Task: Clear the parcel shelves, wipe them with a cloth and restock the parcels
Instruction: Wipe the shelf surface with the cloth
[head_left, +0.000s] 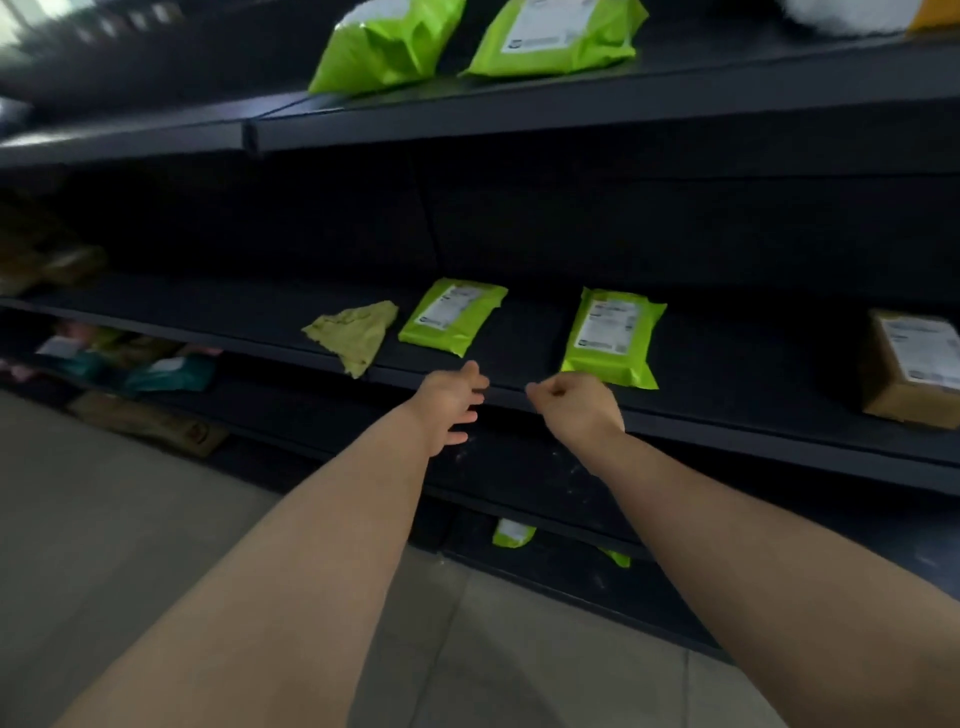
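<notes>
Clearing or restocking: left hand (451, 405) hovering open-fingered, right hand (577, 406) hanging curled, empty, at shelf (524, 338) front edge; probably gripping green parcel (613, 338) next.

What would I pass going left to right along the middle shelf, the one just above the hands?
Blurred brown shapes at the far left, too unclear to name → crumpled yellowish cloth → green parcel → second green parcel → cardboard box at the right edge.
</notes>
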